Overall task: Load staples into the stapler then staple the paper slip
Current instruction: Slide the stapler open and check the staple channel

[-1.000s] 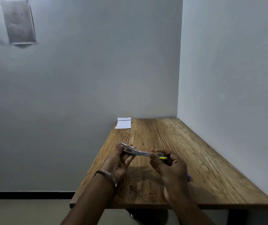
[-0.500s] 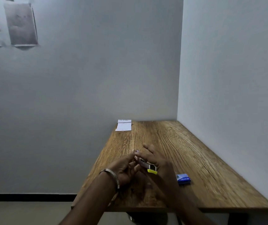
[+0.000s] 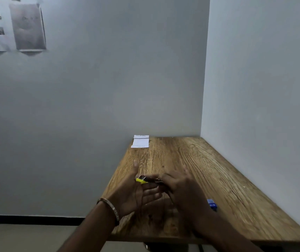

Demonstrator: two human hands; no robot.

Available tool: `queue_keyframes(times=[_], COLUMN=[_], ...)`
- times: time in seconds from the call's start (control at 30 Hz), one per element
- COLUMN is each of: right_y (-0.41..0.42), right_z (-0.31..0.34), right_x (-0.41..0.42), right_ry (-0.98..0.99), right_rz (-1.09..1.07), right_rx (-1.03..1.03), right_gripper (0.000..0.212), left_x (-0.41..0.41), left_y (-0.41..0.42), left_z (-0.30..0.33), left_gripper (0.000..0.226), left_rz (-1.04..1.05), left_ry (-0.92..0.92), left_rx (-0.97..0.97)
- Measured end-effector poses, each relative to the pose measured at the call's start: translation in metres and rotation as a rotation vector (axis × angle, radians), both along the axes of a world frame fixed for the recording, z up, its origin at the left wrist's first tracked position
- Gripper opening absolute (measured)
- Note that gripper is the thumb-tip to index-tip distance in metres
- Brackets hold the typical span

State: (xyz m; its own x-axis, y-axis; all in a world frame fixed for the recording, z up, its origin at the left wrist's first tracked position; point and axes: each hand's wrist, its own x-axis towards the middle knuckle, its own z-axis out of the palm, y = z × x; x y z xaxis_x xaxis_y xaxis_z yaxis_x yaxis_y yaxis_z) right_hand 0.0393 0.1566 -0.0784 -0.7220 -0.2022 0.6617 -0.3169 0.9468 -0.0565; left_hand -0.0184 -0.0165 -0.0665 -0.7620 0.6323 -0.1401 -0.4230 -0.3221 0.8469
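Stapler [image 3: 144,179] is held loosely between the left hand [image 3: 136,195] and right hand [image 3: 180,190], fingers mostly straight; it could be dropped, and staples spilled.

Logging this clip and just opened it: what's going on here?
A person at a wooden table is working a small stapler with a yellow end, held between both hands above the tabletop. The left hand lies under it with fingers mostly straight; the right hand covers its other end, and its grip is blurred. The paper slip lies untouched at the table's far left corner. A small blue box, probably staples, sits by the right wrist.
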Motion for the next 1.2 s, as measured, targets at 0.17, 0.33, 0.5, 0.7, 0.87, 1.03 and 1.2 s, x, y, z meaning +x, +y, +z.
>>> queue_keyframes(times=[0.17, 0.33, 0.5, 0.7, 0.87, 1.03, 1.2], right_y=[-0.003, -0.010, -0.011, -0.011, -0.012, -0.012, -0.009], right_z=[-0.009, -0.017, -0.024, -0.026, -0.027, -0.028, -0.029], right_x=[-0.004, -0.009, -0.011, -0.013, -0.013, -0.013, -0.012], right_ry=[-0.120, -0.184, -0.263, -0.288, -0.295, -0.307, -0.313], right_rz=[-0.139, -0.168, -0.179, -0.213, -0.206, -0.191, -0.179], right_rx=[0.039, 0.093, 0.094, 0.162, 0.166, 0.142, 0.120], right_gripper=[0.024, 0.032, 0.024, 0.027, 0.028, 0.030, 0.039], left_x=[-0.002, -0.001, -0.005, -0.008, -0.010, -0.008, -0.007], left_y=[-0.012, -0.016, -0.022, -0.025, -0.027, -0.027, -0.037], left_z=[-0.011, -0.013, -0.021, -0.030, -0.033, -0.034, -0.037], left_gripper=[0.077, 0.016, 0.017, 0.016, 0.017, 0.029, 0.048], left_rz=[0.162, 0.352, 0.348, 0.354, 0.355, 0.398, 0.498], left_ry=[0.154, 0.519, 0.643, 0.695, 0.692, 0.886, 0.967], left_rx=[-0.071, -0.445, -0.563, -0.607, -0.609, -0.763, -0.898])
